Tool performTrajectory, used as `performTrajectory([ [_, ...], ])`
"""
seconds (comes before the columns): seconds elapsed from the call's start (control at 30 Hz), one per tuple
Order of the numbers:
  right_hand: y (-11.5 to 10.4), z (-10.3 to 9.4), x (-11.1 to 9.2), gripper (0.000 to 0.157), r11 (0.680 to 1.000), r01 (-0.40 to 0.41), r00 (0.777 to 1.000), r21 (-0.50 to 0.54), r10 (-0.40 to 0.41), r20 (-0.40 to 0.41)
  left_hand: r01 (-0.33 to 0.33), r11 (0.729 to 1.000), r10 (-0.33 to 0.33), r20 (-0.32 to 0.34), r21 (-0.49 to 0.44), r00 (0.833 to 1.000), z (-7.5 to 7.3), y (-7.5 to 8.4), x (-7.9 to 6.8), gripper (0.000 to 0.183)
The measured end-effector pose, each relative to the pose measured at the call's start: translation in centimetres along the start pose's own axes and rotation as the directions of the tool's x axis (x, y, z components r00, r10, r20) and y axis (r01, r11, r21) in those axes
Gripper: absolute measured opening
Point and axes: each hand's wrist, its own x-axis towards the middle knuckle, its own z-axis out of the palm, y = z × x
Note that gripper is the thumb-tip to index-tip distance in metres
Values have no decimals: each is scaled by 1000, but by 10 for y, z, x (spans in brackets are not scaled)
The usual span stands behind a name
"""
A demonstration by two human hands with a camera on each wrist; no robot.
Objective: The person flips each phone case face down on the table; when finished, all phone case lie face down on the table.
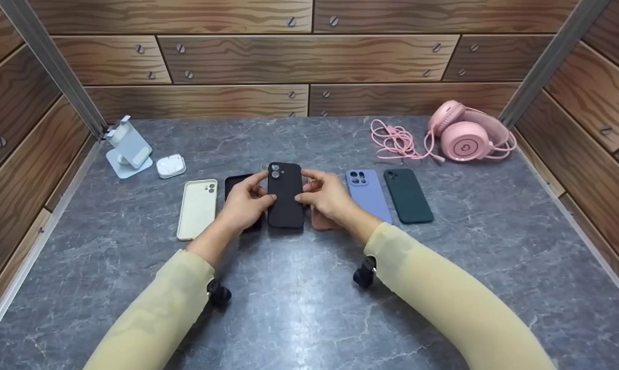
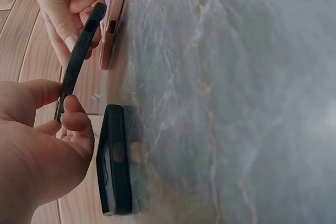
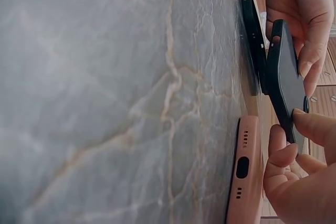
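Note:
Between both hands is a black phone case [image 1: 286, 205], its back with the camera rings at the upper left facing the head camera. My left hand [image 1: 241, 204] pinches its left edge with thumb and fingers; my right hand [image 1: 329, 196] pinches the opposite edge. Both wrist views show the case [image 2: 80, 51] tilted and raised off the table. Under my left hand lies another black case [image 2: 121, 166], partly hidden in the head view. A pink-brown case [image 3: 248, 169] lies below my right hand, which covers much of it in the head view.
A cream phone case [image 1: 197, 210] lies at the left of the row, a purple case [image 1: 372, 198] and a dark green case [image 1: 409, 196] at the right. Farther back are a pale blue stand [image 1: 129, 146], a white earbud case [image 1: 171, 166] and pink headphones [image 1: 466, 139] with a coiled cable [image 1: 395, 141].

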Motion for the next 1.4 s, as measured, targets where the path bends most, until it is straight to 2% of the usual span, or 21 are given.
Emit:
performTrajectory([
  [0.33,1,-2,1,69,999,-7,1000,-53,7,3,11,1000,-11,-5,-11,1000,4,-5,2,65],
  [0.7,2,-3,5,69,990,38,999,-136,-34,28,22,1000,-22,-1,-14,1000,5,-9,3,64],
  [1.1,8,-1,5,72,994,54,997,-96,-48,65,37,998,-37,-9,46,999,7,-12,4,65],
  [1.4,11,-2,5,68,980,87,994,-178,-74,77,40,994,-40,-4,99,999,7,-12,4,65],
])
